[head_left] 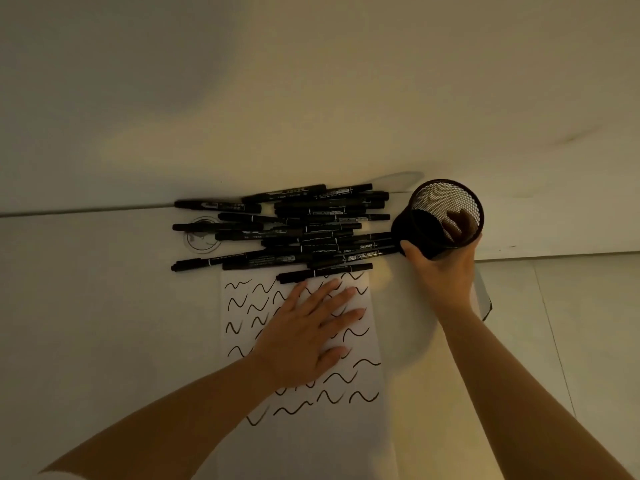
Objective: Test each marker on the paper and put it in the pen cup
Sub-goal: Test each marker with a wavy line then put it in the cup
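A white sheet of paper (356, 344) covered in several black wavy test strokes lies in front of me. My left hand (308, 330) rests flat on it, fingers spread, holding nothing. Beyond the paper's far edge lies a pile of black markers (294, 226), all capped and lying roughly sideways. One marker (323, 273) lies across the paper's top edge, just past my left fingertips. My right hand (440, 268) grips the black mesh pen cup (440, 216) from below and to the right of the pile. The cup is tilted with its mouth toward me and looks empty inside.
The pale table surface (104, 306) meets a light wall (311, 81) just behind the markers. A round grommet cover (202, 237) sits under the left end of the pile. A seam (554, 323) runs down the table on the right.
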### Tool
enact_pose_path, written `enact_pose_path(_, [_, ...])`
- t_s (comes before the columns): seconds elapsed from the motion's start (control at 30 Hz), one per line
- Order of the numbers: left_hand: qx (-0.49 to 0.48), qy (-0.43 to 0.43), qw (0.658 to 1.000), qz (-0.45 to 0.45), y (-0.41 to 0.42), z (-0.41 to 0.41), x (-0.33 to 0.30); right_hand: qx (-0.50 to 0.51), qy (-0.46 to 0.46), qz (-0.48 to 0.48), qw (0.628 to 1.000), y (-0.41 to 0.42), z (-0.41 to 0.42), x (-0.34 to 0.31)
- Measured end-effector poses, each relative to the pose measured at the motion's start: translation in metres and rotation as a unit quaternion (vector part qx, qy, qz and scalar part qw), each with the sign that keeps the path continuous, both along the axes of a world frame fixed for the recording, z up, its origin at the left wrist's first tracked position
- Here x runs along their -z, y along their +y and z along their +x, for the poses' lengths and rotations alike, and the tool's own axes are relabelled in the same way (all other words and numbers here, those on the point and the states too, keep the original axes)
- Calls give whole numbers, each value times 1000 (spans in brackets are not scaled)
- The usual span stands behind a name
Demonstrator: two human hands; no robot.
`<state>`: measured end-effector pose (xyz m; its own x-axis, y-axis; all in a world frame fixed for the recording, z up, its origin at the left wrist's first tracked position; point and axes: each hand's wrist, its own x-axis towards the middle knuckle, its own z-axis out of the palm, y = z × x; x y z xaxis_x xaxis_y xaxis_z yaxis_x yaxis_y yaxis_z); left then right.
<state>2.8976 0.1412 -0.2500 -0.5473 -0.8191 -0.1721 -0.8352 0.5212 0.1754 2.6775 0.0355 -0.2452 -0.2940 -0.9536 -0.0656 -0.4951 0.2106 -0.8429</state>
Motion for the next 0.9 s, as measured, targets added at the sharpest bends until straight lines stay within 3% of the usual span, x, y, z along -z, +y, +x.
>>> enact_pose_path(0.33, [2, 12, 999, -49, 7, 1, 8, 3, -21, -72, 997, 13, 1, 8])
enact_pose_path(0.57, [-17, 37, 998, -56, 6, 5, 12, 5, 52, -97, 994, 54, -11, 19])
enact_pose_path(0.77, [-51, 45, 997, -33, 50, 50, 0, -82, 186, -75, 976, 135, -5, 15])
enact_pose_path(0.9, [-124, 107, 986, -39, 74, 93, 3, -102, 171, -82, 977, 155, 8, 4])
